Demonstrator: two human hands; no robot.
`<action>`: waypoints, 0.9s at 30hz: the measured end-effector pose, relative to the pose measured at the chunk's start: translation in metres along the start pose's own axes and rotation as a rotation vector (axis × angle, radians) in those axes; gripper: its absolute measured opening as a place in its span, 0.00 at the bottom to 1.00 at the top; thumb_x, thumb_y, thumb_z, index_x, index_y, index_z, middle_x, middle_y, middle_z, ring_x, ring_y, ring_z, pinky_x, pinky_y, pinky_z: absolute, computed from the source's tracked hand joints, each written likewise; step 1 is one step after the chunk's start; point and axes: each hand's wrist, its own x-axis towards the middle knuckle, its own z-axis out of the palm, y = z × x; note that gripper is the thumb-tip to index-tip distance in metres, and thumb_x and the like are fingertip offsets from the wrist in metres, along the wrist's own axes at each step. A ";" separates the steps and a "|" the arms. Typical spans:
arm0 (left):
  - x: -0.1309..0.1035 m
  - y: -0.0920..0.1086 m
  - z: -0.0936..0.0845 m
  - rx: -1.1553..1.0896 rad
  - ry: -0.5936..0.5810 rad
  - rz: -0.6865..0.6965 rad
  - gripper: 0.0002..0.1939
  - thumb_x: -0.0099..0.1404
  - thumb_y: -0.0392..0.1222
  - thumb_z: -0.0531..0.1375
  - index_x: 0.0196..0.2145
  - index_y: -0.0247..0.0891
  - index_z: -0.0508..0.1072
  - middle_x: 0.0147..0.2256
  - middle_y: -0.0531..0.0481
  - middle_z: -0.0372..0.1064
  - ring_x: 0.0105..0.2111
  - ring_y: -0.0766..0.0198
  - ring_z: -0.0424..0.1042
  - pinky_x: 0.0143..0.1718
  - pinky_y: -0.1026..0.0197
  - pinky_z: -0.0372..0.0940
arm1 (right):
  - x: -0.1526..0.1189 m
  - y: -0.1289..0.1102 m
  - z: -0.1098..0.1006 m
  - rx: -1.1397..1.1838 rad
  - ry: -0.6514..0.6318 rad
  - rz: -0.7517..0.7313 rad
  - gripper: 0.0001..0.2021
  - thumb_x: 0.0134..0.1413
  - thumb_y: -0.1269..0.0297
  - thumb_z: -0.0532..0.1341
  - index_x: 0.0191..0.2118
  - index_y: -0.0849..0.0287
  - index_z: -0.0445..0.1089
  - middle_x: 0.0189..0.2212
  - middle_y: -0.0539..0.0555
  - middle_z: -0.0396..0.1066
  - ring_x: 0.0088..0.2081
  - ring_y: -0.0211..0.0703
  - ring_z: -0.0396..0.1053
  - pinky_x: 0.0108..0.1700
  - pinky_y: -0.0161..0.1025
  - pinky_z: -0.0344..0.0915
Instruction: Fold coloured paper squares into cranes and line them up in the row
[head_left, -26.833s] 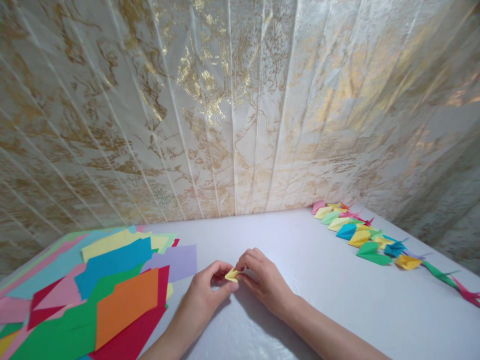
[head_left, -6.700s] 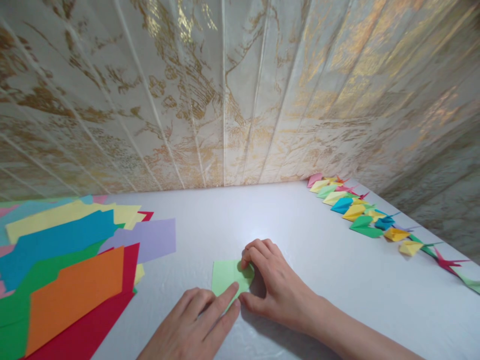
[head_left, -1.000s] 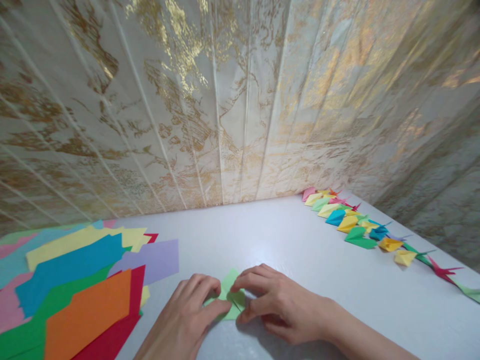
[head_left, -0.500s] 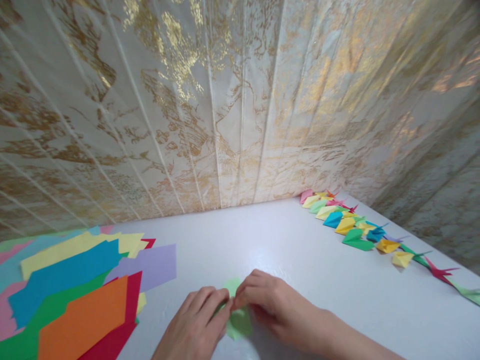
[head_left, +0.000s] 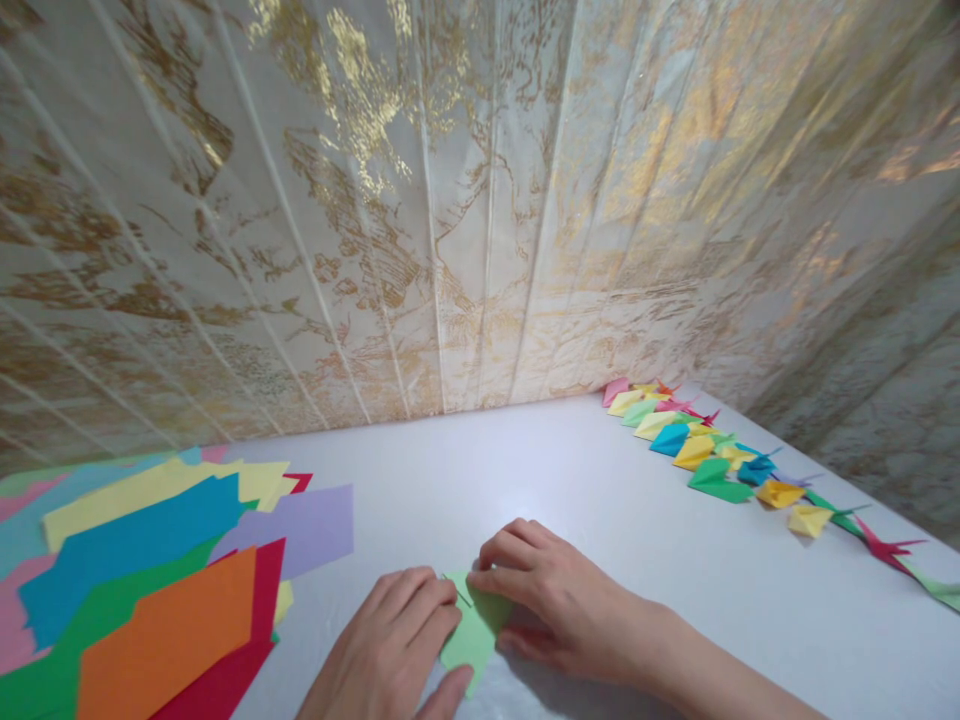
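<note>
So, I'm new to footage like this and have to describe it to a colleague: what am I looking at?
There's no machine: a person works bare-handed, and every picture comes from one camera worn on their head, looking forward and down. The left hand and right hand both touch a light green paper on a white table; whether it is gripped or just pressed, I can't tell. Overlapping coloured sheets lie on the left, small folded paper pieces on the right. Behind is a gold-patterned covering.

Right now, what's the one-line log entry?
left hand: on light-green paper | right hand: on same paper | left side: coloured sheets | right side: folded paper pieces
</note>
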 end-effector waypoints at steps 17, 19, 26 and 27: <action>-0.009 0.006 0.012 -0.001 -0.008 -0.068 0.23 0.55 0.43 0.71 0.46 0.39 0.70 0.44 0.46 0.76 0.42 0.54 0.77 0.43 0.59 0.74 | -0.001 -0.008 0.006 -0.034 -0.017 0.101 0.17 0.52 0.67 0.70 0.48 0.58 0.73 0.44 0.54 0.72 0.42 0.46 0.66 0.43 0.40 0.61; -0.008 0.007 0.012 -0.026 -0.016 -0.093 0.19 0.57 0.38 0.69 0.45 0.40 0.70 0.44 0.47 0.75 0.42 0.56 0.76 0.44 0.60 0.74 | -0.001 -0.007 0.009 -0.027 -0.007 0.104 0.17 0.52 0.66 0.70 0.48 0.58 0.73 0.43 0.55 0.72 0.42 0.47 0.66 0.43 0.41 0.61; -0.003 0.007 0.011 -0.137 -0.043 -0.160 0.09 0.66 0.33 0.59 0.44 0.41 0.68 0.44 0.48 0.72 0.44 0.57 0.73 0.47 0.59 0.70 | -0.001 -0.003 0.018 -0.015 0.012 0.072 0.23 0.48 0.52 0.72 0.46 0.59 0.72 0.42 0.55 0.71 0.41 0.49 0.65 0.44 0.43 0.60; -0.003 0.007 0.011 -0.173 -0.059 -0.191 0.08 0.67 0.32 0.58 0.42 0.42 0.68 0.44 0.49 0.71 0.44 0.58 0.72 0.47 0.59 0.69 | 0.000 -0.001 0.019 -0.013 0.017 0.071 0.23 0.50 0.51 0.72 0.47 0.58 0.72 0.42 0.55 0.71 0.41 0.48 0.64 0.44 0.43 0.60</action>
